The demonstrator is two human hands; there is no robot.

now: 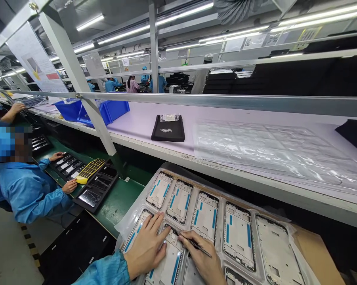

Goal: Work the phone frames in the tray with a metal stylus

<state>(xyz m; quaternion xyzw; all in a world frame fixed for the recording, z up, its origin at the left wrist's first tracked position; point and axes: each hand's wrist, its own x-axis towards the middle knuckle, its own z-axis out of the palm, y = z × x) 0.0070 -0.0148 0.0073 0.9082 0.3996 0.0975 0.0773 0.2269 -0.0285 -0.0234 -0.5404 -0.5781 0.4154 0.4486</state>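
My left hand (146,246) lies with fingers spread over a phone frame (166,264) with blue strips, its fingertips near the frame's upper end. In my right hand (204,255) is a slim dark pair of tweezers (199,248), gripped between thumb and fingers. The tips point at the top edge of that same frame, close to my left index finger; what they touch is too small to tell. Around my hands, a clear plastic tray (193,186) holds several more phone frames in its pockets, most with blue strips. One frame (277,249) at the right has no blue strips.
Behind the tray runs a raised shelf (142,122) carrying a black box (168,134) with small pale parts, blue bins (114,111) and clear plastic sheets (264,152). A metal post (98,118) rises at left. A co-worker in blue (32,190) handles a yellow grid piece (90,170).
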